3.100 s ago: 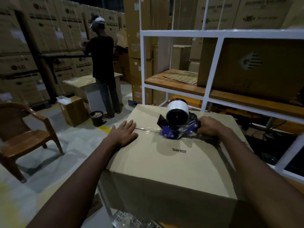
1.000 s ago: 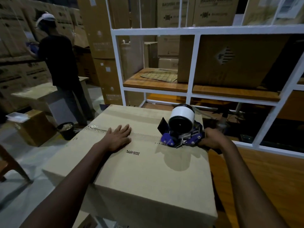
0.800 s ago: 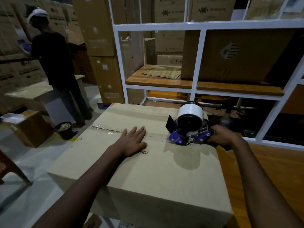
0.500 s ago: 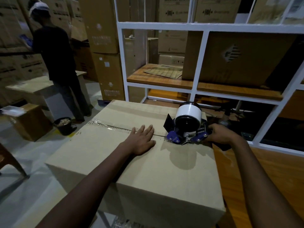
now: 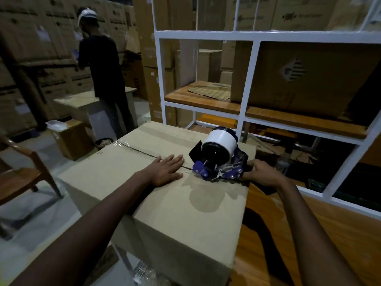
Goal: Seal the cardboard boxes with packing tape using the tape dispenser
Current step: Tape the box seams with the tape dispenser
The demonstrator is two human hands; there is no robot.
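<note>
Our right hand (image 5: 261, 172) grips the tape dispenser (image 5: 218, 157) at the right end of the box seam (image 5: 140, 150); our left hand (image 5: 167, 170) lies flat just beside it.

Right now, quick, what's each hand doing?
Left hand: open, fingers flat on top of the cardboard box.
Right hand: closed around the handle of the tape dispenser.

Warehouse (stacked cartons (image 5: 37, 38), shelving (image 5: 243, 36))
</note>
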